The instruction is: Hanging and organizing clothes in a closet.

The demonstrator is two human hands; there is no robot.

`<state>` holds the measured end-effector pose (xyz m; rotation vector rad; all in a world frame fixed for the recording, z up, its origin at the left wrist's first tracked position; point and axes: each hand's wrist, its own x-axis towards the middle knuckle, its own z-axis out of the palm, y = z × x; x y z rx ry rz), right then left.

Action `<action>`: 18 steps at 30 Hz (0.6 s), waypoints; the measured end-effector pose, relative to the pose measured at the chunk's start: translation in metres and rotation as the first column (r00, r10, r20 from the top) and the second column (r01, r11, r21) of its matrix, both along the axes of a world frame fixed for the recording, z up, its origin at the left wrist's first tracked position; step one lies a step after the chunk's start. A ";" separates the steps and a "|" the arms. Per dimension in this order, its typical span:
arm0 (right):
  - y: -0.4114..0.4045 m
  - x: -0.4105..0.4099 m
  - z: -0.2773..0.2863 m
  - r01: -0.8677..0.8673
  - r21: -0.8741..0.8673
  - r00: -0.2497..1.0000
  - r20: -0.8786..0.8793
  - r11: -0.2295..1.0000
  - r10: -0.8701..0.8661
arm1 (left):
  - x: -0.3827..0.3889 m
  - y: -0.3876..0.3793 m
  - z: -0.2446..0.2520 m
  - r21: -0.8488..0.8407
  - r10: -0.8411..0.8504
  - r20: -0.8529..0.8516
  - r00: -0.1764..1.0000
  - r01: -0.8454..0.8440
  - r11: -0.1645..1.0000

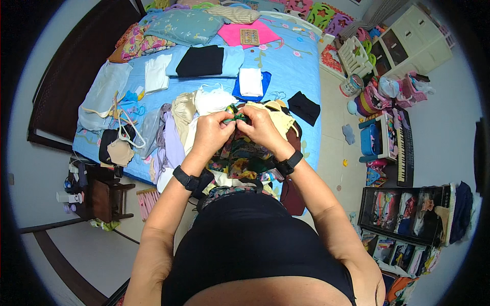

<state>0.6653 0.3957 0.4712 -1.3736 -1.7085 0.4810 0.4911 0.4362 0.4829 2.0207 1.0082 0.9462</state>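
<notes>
Both hands meet over the clothes on the bed. My left hand (214,130) pinches a dark patterned garment (249,151) at its green-edged top, between thumb and forefinger. From the other side my right hand (260,124) grips the same edge, close to the left. The garment's multicoloured print hangs down below my hands, towards my body. Just beyond them lies a white bra (214,98). A pale yellow garment (279,118) shows past my right hand, and a beige satin garment (183,109) lies beyond my left forearm.
The bed (283,72) bears folded black cloth (201,61), folded white cloth (250,82), a black folded piece (304,108) and pillows (183,26). Hangers (128,130) lie at the left. A wooden chair (105,201) stands left of the bed; a keyboard (405,149) and shelves (405,214) stand right.
</notes>
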 end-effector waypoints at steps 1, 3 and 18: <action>0.000 -0.001 0.000 -0.002 0.000 1.000 0.001 1.000 0.002 | -0.001 0.001 -0.001 0.000 0.002 0.001 1.000 -0.002 1.000; 0.000 -0.003 -0.001 -0.015 -0.037 1.000 -0.005 0.999 0.015 | -0.001 0.003 -0.004 0.235 -0.007 -0.088 0.996 0.027 0.972; -0.006 -0.002 -0.011 -0.206 -0.286 0.948 -0.296 0.936 0.118 | -0.021 0.019 -0.016 -0.235 -0.221 -0.076 0.972 0.198 0.952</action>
